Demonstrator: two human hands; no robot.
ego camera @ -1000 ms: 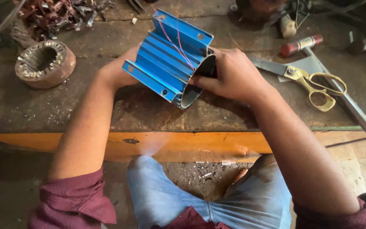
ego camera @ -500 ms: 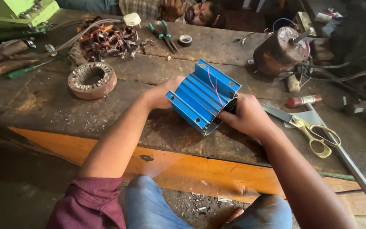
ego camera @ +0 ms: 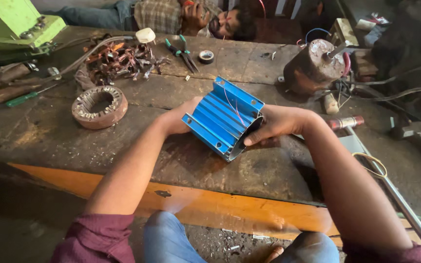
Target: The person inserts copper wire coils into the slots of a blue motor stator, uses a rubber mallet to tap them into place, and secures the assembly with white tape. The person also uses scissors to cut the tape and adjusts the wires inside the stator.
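Head view shows you holding a blue finned motor housing just above the worn surface, tilted, its open end toward you. Your left hand closes its grip on the far side; your right hand clamps the near rim, fingers curled over the edge. A rusty stator ring lies well to the left.

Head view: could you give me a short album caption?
Both hands, left and right, hold a blue finned motor housing over a worn workbench.
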